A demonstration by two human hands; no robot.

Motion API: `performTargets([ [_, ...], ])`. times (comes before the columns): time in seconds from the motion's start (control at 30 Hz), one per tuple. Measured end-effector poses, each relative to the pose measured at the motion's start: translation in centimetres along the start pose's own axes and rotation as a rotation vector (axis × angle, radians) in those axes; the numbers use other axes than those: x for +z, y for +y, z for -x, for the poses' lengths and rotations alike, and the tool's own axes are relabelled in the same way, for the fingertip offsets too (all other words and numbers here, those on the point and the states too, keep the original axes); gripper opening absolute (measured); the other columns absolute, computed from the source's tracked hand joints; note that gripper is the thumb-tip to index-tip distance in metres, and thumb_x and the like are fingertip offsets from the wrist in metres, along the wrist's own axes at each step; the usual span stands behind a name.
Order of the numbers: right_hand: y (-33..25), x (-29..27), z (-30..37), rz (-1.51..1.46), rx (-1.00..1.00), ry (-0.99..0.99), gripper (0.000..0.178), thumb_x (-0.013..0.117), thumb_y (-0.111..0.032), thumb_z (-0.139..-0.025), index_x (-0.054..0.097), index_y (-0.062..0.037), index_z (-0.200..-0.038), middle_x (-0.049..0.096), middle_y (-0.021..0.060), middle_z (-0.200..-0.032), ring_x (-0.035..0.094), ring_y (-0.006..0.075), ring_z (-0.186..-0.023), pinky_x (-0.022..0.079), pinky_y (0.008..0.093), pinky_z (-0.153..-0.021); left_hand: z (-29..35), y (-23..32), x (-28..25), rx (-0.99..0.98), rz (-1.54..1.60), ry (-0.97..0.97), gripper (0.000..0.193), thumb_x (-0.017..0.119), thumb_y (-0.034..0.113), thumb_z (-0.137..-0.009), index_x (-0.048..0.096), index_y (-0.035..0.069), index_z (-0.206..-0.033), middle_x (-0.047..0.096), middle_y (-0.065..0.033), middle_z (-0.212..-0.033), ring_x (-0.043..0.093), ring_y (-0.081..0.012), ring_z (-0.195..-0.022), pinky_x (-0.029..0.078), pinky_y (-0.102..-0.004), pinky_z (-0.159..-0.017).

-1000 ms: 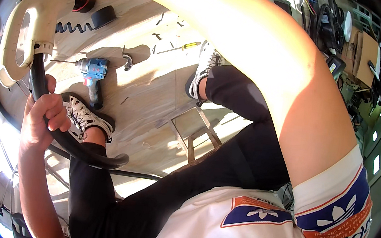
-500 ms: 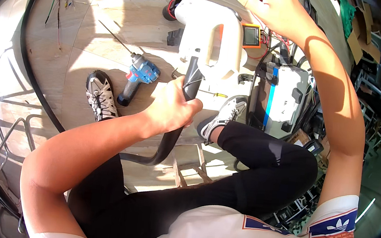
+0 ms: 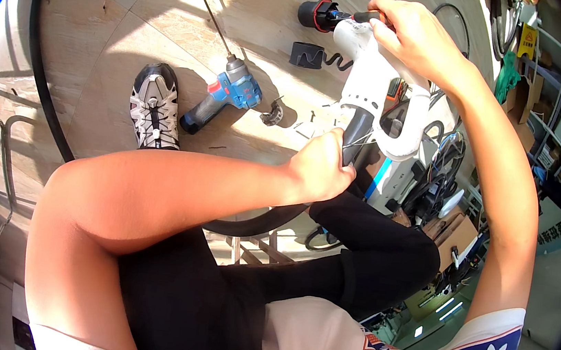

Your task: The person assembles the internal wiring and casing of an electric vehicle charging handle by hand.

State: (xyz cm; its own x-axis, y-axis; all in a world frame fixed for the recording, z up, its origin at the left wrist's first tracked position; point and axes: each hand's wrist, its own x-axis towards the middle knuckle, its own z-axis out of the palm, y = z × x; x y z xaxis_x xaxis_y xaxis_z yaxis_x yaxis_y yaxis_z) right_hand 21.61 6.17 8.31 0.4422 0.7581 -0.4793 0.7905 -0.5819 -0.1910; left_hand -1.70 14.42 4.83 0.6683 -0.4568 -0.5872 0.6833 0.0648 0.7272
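Observation:
My left hand (image 3: 323,168) is closed round a thick black cable (image 3: 358,125), just below where it enters a white gun-shaped plastic housing (image 3: 366,87) with a looped handle. The housing is raised off the floor and tilted. At its far end sits a black nozzle (image 3: 310,14) with a red ring. My right hand (image 3: 414,38) is closed on a black-handled screwdriver (image 3: 365,17) that points left at the joint between nozzle and housing. Its tip is hidden there.
On the floor lie a blue cordless drill (image 3: 238,89) with a long bit, a dark curved clip (image 3: 273,113) and a black ring-shaped part (image 3: 306,55). A grey case (image 3: 394,182) and tangled cables (image 3: 444,162) are at the right. A thick black cable (image 3: 38,64) runs along the left.
My right hand has brought the screwdriver down to the nozzle joint. My left hand has moved right with the cable, and the housing has tilted and shifted right. The view has shifted too.

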Motion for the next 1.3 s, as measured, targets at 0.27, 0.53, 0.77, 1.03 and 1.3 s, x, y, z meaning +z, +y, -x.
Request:
performTargets([
  [0.27, 0.5, 2.6, -2.4, 0.082, -0.097, -0.006, 0.026, 0.060, -0.015, -0.088, 0.060, 0.0058, -0.104, 0.063, 0.0251, -0.079, 0.063, 0.0424, -0.077, 0.050, 0.0473, -0.072, 0.2, 0.1, -0.9, 0.014, 0.027, 0.010, 0.032, 0.064, 0.012, -0.083, 0.054, -0.009, -0.105, 0.066, -0.0229, -0.082, 0.070, -0.0324, -0.083, 0.053, -0.0400, -0.076],
  [0.53, -0.1, 2.9, -2.9, 0.087, -0.054, 0.029, 0.025, 0.061, -0.016, -0.085, 0.065, 0.0057, -0.096, 0.065, 0.0248, -0.079, 0.065, 0.0421, -0.077, 0.052, 0.0476, -0.072, 0.2, 0.1, -1.0, 0.045, 0.014, 0.033, 0.027, 0.062, 0.010, -0.082, 0.055, -0.009, -0.101, 0.066, -0.0259, -0.081, 0.069, -0.0364, -0.087, 0.053, -0.0414, -0.080],
  [0.77, -0.2, 2.9, -3.2, 0.111, -0.056, 0.027, 0.022, 0.062, -0.013, -0.086, 0.062, 0.0051, -0.099, 0.063, 0.0250, -0.078, 0.064, 0.0422, -0.079, 0.051, 0.0488, -0.072, -0.2, 0.0, -0.8, 0.020, 0.022, 0.007, 0.027, 0.063, 0.010, -0.082, 0.055, -0.009, -0.100, 0.065, -0.0236, -0.077, 0.070, -0.0338, -0.082, 0.054, -0.0407, -0.077],
  [1.03, -3.8, 1.6, -3.0, 0.069, 0.163, -0.020, 0.027, 0.061, -0.022, -0.091, 0.064, 0.0041, -0.086, 0.064, 0.0286, -0.076, 0.064, 0.0468, -0.078, 0.050, 0.0513, -0.070, 0.2, 0.2, -1.1, 0.009, 0.053, -0.001, 0.031, 0.063, 0.011, -0.081, 0.056, -0.010, -0.103, 0.066, -0.0256, -0.083, 0.069, -0.0339, -0.086, 0.053, -0.0411, -0.082],
  [1.3, -3.7, 2.3, -3.0, 0.168, 0.189, 0.027, 0.026, 0.061, -0.021, -0.093, 0.062, 0.0044, -0.086, 0.064, 0.0299, -0.078, 0.064, 0.0482, -0.079, 0.051, 0.0521, -0.072, 0.4, 0.3, -1.2, -0.008, 0.063, 0.021, 0.034, 0.061, 0.014, -0.080, 0.055, -0.011, -0.102, 0.065, -0.0302, -0.091, 0.067, -0.0398, -0.095, 0.052, -0.0424, -0.085],
])
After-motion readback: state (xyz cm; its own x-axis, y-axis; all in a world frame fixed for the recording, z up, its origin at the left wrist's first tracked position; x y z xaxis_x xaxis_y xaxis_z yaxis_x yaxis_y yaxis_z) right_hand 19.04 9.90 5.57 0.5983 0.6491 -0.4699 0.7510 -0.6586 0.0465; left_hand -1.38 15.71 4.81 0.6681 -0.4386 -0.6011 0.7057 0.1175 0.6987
